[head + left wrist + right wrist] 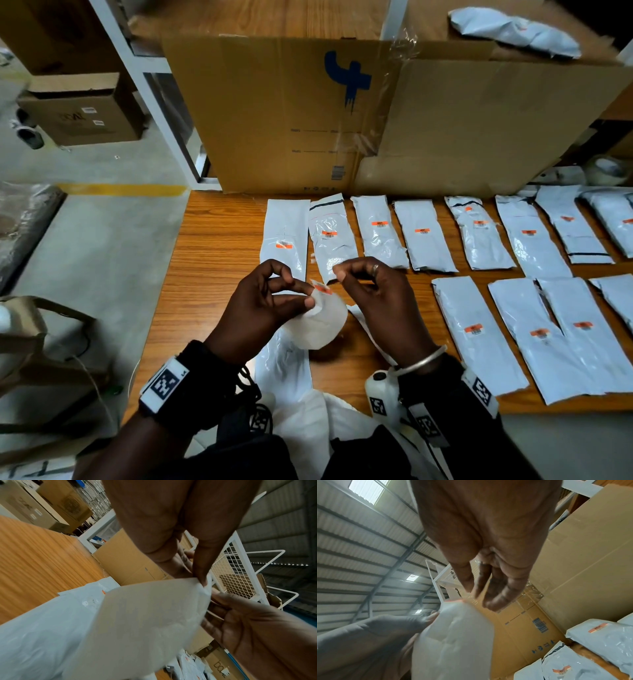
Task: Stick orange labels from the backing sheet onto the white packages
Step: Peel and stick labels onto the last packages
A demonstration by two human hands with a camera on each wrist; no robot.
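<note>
My left hand pinches the top edge of a curled white backing sheet above the table's front. One orange label sticks up from that edge, partly peeled. My right hand hovers just right of the label, thumb and forefinger bent toward each other with a small gap and nothing between them. In the right wrist view my right hand's fingertips are beside the label's orange edge. A white package lies under the sheet. Several white packages with orange labels lie in rows.
A large flattened cardboard box stands upright along the back of the wooden table. A tape roll sits at the far right. Another white package lies on top of the box. The concrete floor and cartons are to the left.
</note>
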